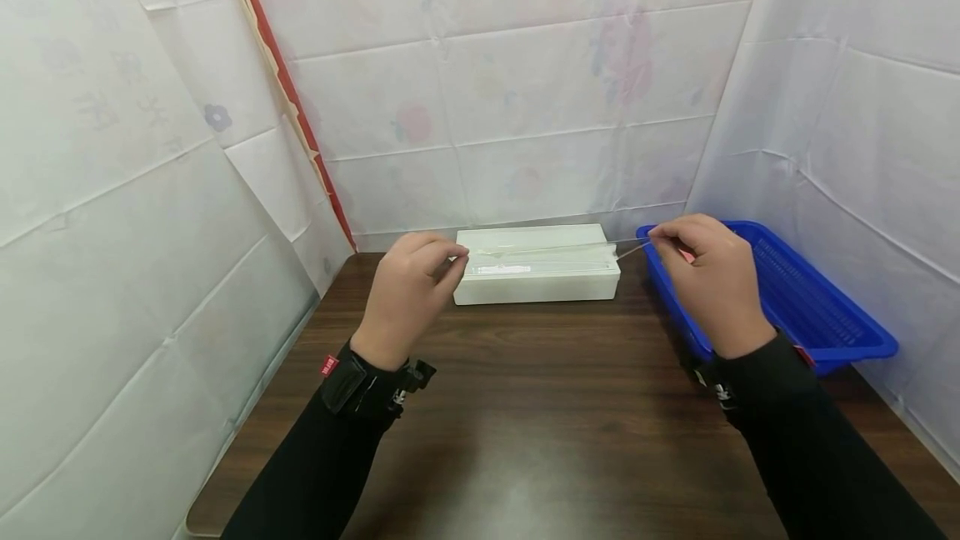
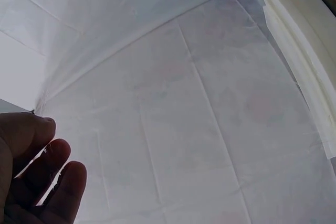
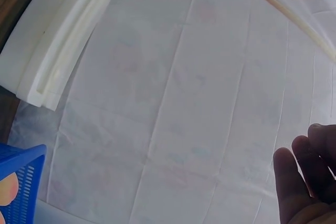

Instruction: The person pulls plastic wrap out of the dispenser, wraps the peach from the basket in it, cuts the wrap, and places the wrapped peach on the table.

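A long white box, a cling film dispenser, sits at the back of the table with its lid tilted up behind. Clear cling film stretches across above it, its edge running from one hand to the other. At the box's left end, my left hand pinches the film's corner between thumb and fingertips. My right hand pinches the other end, to the right of the box and over the basket's near-left rim. Both hands are raised off the table. The film is barely visible in the wrist views.
A blue plastic basket stands on the right of the brown wooden table. Round peach-coloured things lie in it. White printed sheeting hangs behind and on both sides, with a red strip at the left corner.
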{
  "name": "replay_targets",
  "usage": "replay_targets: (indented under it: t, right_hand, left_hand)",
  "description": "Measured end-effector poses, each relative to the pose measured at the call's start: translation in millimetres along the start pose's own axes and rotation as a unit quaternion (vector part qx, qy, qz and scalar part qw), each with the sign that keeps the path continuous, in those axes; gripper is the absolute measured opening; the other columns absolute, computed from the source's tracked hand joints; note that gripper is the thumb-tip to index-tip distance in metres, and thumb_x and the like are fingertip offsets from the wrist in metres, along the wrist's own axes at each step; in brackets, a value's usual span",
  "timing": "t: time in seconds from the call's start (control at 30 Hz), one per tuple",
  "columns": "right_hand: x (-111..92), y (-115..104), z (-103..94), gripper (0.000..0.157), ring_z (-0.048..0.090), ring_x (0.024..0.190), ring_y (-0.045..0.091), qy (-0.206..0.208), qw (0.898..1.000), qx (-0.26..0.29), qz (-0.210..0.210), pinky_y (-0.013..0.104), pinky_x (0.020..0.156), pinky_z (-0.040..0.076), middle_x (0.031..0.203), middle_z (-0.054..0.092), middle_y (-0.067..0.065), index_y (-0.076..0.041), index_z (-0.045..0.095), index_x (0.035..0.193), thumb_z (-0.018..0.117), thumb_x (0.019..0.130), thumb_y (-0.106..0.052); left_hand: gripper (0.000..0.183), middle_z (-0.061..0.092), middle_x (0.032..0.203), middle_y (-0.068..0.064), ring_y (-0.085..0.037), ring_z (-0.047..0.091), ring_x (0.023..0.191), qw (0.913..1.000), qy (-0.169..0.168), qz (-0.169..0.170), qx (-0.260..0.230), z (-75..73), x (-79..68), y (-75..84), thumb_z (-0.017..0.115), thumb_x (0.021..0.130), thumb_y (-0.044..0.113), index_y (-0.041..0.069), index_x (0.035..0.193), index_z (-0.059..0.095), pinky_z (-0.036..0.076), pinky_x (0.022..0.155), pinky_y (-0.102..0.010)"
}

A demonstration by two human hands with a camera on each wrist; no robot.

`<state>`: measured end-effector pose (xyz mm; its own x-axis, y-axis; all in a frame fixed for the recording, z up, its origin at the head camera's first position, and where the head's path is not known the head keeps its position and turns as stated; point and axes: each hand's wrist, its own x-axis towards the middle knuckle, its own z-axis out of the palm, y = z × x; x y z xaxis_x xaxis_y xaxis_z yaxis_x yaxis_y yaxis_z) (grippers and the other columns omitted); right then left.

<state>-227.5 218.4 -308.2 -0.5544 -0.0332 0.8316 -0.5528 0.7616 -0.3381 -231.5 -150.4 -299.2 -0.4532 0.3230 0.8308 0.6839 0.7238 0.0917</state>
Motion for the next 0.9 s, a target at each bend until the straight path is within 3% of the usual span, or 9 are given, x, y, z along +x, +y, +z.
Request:
replay_targets:
  t: [0.47, 0.73, 0.9]
  right_hand:
    - [-2, -3, -7.4, 0.008, 0.068, 0.095, 0.021, 0.010, 1.000, -0.002, -0.015, 0.007, 0.085, 0.038, 0.102, 0.075, 0.013, -0.002, 0.080, 0.104, 0.074, 0.099, -0.005]
    - [-5, -8, -13.2, 0.008, 0.056, 0.089, 0.000, 0.018, 1.000, 0.004, -0.018, 0.010, 0.079, 0.037, 0.100, 0.075, 0.011, -0.003, 0.080, 0.103, 0.074, 0.099, -0.004]
    - [-7, -11, -17.5, 0.008, 0.054, 0.091, -0.006, 0.023, 1.000, 0.008, -0.018, 0.008, 0.081, 0.039, 0.099, 0.076, 0.011, -0.003, 0.081, 0.103, 0.075, 0.098, -0.003]
  left_hand:
    - [0.006, 0.077, 0.096, -0.005, -0.022, 0.066, 0.089, 0.9999, 0.011, 0.013, -0.001, -7.9, -3.1, 8.2, 0.078, 0.096, 0.009, 0.008, 0.100, 0.082, 0.056, 0.081, -0.035]
    - [0.006, 0.077, 0.095, -0.005, -0.022, 0.065, 0.089, 0.9997, 0.014, 0.019, -0.003, -13.6, -6.4, 15.2, 0.078, 0.096, 0.009, 0.007, 0.100, 0.082, 0.055, 0.080, -0.035]
    - [0.006, 0.076, 0.093, -0.004, -0.021, 0.064, 0.087, 0.9996, 0.016, 0.023, -0.008, -16.6, -8.6, 18.6, 0.080, 0.095, 0.010, 0.007, 0.100, 0.082, 0.053, 0.078, -0.035]
